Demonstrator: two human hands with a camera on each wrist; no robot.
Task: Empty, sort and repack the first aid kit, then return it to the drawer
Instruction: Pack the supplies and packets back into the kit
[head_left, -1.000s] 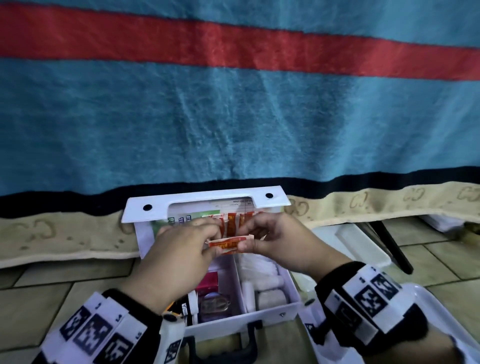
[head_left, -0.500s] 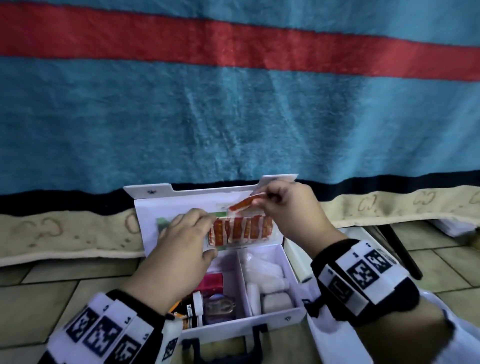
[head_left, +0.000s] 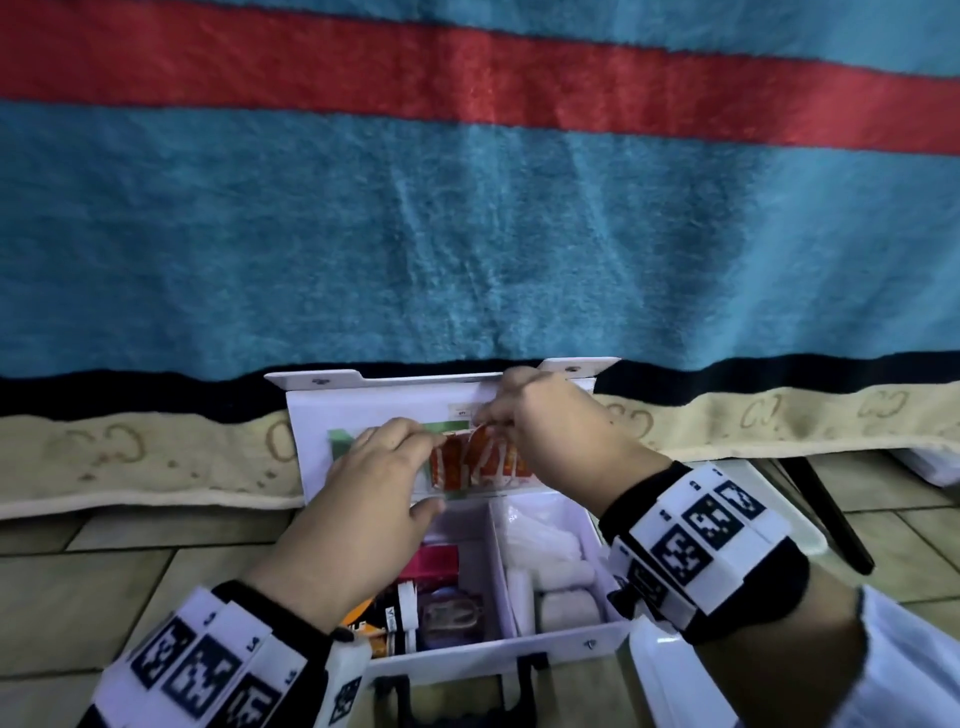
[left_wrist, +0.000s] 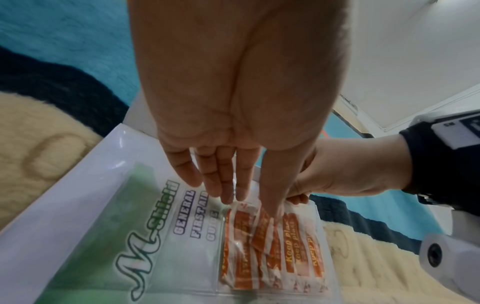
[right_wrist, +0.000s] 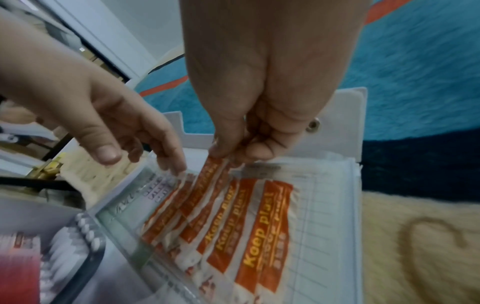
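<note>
The white first aid kit (head_left: 608, 636) lies open on the floor, its lid (head_left: 311, 452) standing upright against the blanket. A clear pocket in the lid holds a green first aid guide (left_wrist: 182, 226) and several orange plaster strips (head_left: 488, 465) (left_wrist: 291, 246). My right hand (head_left: 493, 415) (right_wrist: 228, 156) pinches the top end of one orange plaster strip (right_wrist: 207, 181), whose lower part is in the pocket among the others. My left hand (head_left: 415, 439) (left_wrist: 233, 189) has straight fingers, the tips touching the pocket's top edge beside the strips.
The kit's right compartment holds white bandage rolls (head_left: 563, 571); the left holds a pink box (head_left: 434, 561), scissors (head_left: 452, 616) and small bottles. A white plastic lid (head_left: 670, 675) lies at the right. A black leg (head_left: 826, 519) stands beyond it. The blue blanket (head_left: 467, 234) hangs behind.
The kit lid has tipped back upright. My right hand lifted the strip that both hands held and lowered it into the pocket. My left hand let go and went to the pocket's edge.
</note>
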